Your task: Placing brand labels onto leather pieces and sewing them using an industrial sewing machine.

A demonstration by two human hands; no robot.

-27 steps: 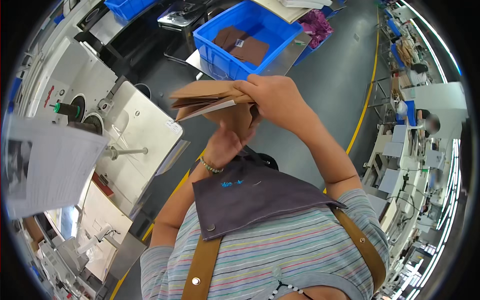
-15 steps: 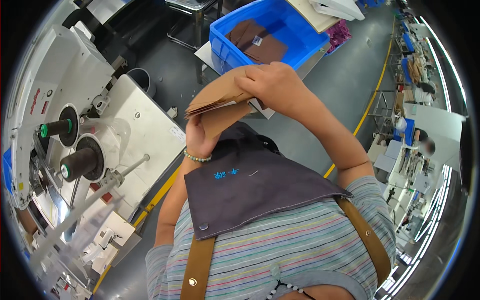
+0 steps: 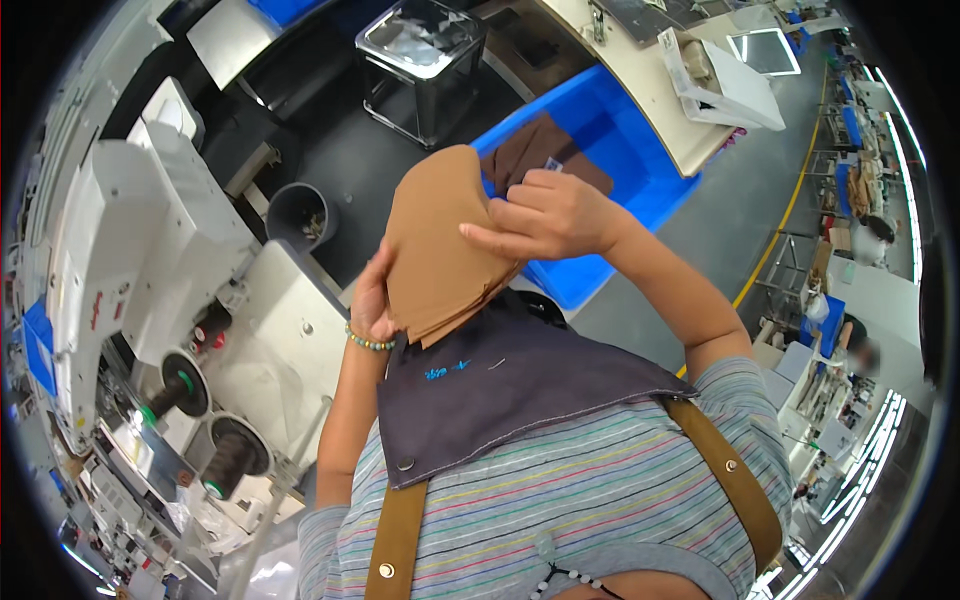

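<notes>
Head view: left fingers and right fingers are closed on opposite edges of a layered tan stack, rounded above, fanned below. Left of them lies a white surface; beyond the right fingers, a blue bin of brown pieces; farther, a metal stool on dark floor.

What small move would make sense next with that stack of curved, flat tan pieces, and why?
Probably nudging the lower edges of the stack of curved, flat tan pieces into line: they stick out unevenly, and the left hand at its left side and right hand at its right edge seem well placed.
</notes>
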